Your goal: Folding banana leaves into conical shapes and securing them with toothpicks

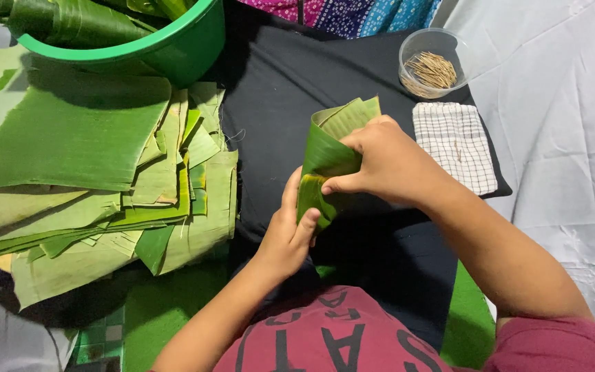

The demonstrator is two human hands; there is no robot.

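Observation:
Both of my hands hold a folded green banana leaf piece [328, 151] over a black cloth [277, 83]. My right hand [387, 162] pinches the leaf's upper part from the right, thumb pressed against its fold. Lower down, my left hand [287, 234] grips the leaf's bottom end, fingers wrapped around it. The leaf is rolled into a pouch-like shape with its open end pointing away from me.
A pile of cut banana leaf sheets [91, 172] lies to the left. A green tub [173, 41] with rolled leaves stands at the back left. A clear cup of wooden toothpicks [430, 65] and a checked white cloth [456, 145] sit at the right.

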